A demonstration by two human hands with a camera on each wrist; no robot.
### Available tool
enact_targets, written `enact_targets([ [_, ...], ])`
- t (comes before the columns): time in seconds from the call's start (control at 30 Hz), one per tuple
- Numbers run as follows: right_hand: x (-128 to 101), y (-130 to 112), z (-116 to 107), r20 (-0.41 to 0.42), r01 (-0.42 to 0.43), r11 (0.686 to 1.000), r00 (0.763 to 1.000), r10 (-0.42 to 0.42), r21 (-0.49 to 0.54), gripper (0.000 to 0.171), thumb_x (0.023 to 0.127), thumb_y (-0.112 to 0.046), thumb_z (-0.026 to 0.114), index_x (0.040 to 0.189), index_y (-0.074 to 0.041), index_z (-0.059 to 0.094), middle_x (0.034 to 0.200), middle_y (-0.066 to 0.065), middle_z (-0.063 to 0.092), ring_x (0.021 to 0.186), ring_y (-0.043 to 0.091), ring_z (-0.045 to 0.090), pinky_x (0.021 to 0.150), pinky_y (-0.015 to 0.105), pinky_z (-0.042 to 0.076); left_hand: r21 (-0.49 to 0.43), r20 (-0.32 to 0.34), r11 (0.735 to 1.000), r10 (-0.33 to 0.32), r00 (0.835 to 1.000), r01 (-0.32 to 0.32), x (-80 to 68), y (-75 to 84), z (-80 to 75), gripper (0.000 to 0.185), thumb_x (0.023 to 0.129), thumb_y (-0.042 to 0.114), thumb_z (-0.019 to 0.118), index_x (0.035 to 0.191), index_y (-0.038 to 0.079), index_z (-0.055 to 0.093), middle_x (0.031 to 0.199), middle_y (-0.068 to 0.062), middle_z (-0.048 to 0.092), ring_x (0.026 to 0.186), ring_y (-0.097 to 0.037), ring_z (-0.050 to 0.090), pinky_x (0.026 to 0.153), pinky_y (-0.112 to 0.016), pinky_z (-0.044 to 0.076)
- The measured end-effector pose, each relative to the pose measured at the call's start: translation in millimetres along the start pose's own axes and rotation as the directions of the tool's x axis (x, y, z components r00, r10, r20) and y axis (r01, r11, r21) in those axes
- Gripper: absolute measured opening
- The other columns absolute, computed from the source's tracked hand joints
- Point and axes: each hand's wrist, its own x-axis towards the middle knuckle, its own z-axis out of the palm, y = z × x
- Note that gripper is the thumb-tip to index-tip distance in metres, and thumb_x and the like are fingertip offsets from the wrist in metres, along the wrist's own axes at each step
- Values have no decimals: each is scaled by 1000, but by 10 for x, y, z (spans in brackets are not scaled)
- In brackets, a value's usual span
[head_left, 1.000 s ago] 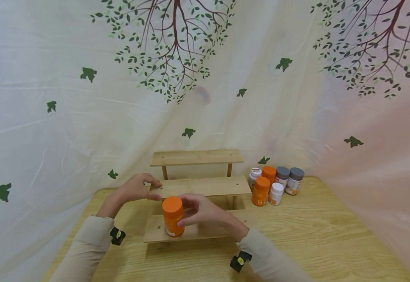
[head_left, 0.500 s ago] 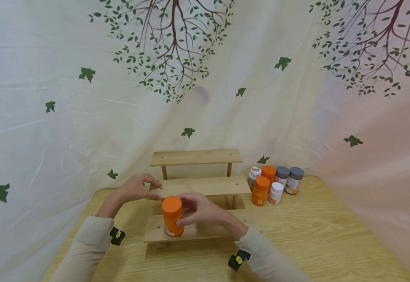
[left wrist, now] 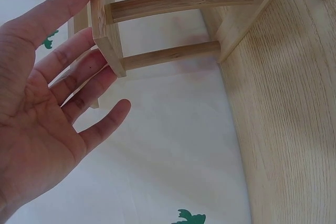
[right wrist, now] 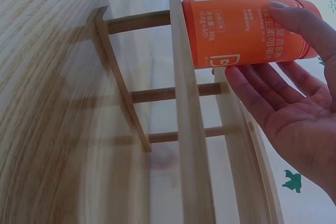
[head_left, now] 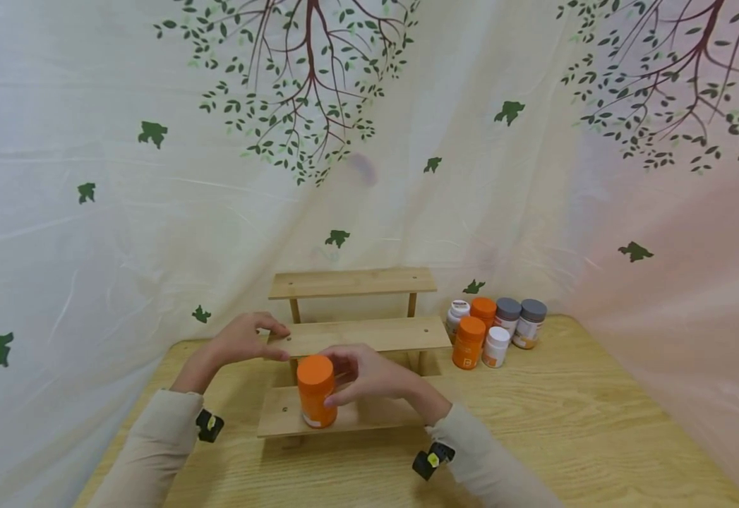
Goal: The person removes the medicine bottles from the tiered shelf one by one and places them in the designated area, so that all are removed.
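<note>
An orange supplement bottle [head_left: 316, 395] stands upright at the left part of the lowest step of a three-tier wooden display rack [head_left: 363, 336]. My right hand [head_left: 369, 377] holds this bottle from its right side. In the right wrist view the thumb lies along the bottle's printed label and the fingers pass behind it; its base meets the step board [right wrist: 189, 103]. At the rack's left side, my left hand [head_left: 242, 342] grips the end of the middle step. The left wrist view shows its thumb and fingers at the board's end, with the little finger extended away.
Right of the rack, several supplement bottles stand grouped on the wooden table [head_left: 572, 409]: orange ones [head_left: 469, 343], white-capped ones [head_left: 495, 347] and grey-capped ones [head_left: 529, 324]. A pale curtain [head_left: 369, 212] with leaf prints hangs behind the table.
The right hand and the orange bottle have shifted slightly to the right along the lowest step. The left hand stays at the rack's end. The head view has turned very slightly.
</note>
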Motion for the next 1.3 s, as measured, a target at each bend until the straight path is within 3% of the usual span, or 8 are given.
enact_targets([
  [0.37, -104, -15, -98, -11, -28, 1000, 1000, 28, -6, 55, 76, -3, 75, 126, -11, 54, 119, 5, 62, 110, 17, 60, 92, 37, 51, -16, 11, 1000, -9, 1000, 9, 7, 18, -15, 42, 70, 36, 81, 104, 11, 72, 106, -5, 68, 102, -27, 59, 89, -50, 47],
  [0.77, -269, -49, -242, -12, -35, 998, 999, 34, -55, 55, 76, -6, 76, 126, -14, 55, 120, 4, 62, 108, 19, 60, 90, 37, 52, -31, 29, 999, -18, 999, 19, 3, -3, 0, 46, 71, 41, 80, 106, 12, 71, 109, -4, 66, 105, -27, 58, 90, -50, 47],
  [1.03, -419, -116, -374, -72, -77, 987, 995, 68, -141, 56, 76, -12, 78, 126, -19, 56, 119, 0, 63, 105, 18, 62, 86, 35, 54, -22, 33, 1000, -18, 999, 18, -3, -15, -4, 47, 72, 41, 79, 107, 12, 71, 111, -5, 66, 108, -29, 57, 92, -52, 45],
  [1.3, -579, -205, -532, -96, -97, 984, 992, 83, -151, 56, 76, -11, 78, 127, -18, 55, 119, 2, 62, 107, 19, 60, 89, 38, 52, -25, 25, 1000, -8, 1000, 8, 12, -23, -2, 46, 71, 40, 80, 106, 11, 71, 109, -5, 66, 106, -28, 58, 91, -52, 45],
])
